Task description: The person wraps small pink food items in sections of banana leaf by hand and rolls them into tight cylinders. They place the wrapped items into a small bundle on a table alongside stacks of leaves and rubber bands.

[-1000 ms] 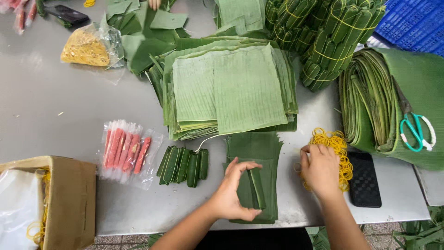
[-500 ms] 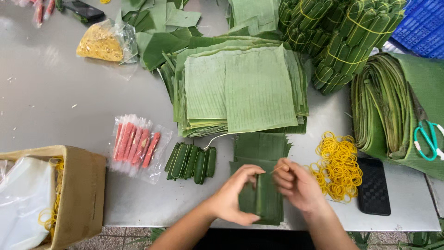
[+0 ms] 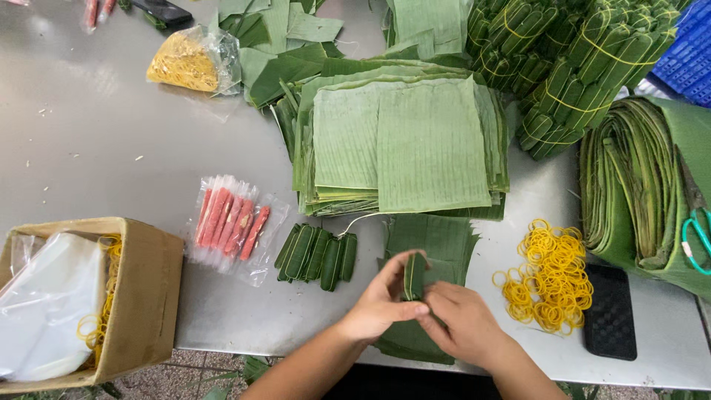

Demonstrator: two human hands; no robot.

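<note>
My left hand (image 3: pixel 379 302) and my right hand (image 3: pixel 463 322) together pinch a small rolled leaf packet (image 3: pixel 415 275), held upright over a dark green leaf sheet (image 3: pixel 437 238) at the table's front edge. Just left lie several finished leaf rolls (image 3: pixel 317 252) in a row. A clear pack of red sausage sticks (image 3: pixel 229 222) sits further left. A heap of yellow rubber bands (image 3: pixel 549 275) lies to the right of my right hand. Behind is a tall stack of square cut banana leaves (image 3: pixel 404 144).
A cardboard box (image 3: pixel 137 292) with a white bag and rubber bands stands at front left. A black phone (image 3: pixel 609 312) lies right of the bands. Folded leaf strips (image 3: pixel 629 178) with green-handled scissors (image 3: pixel 696 230), bundled rolls (image 3: pixel 570 67), and a bag of yellow bands (image 3: pixel 185 63) fill the back.
My right hand left the rubber band heap and joined the left hand. Both lifted the leaf packet off the sheet and now hold it upright.
</note>
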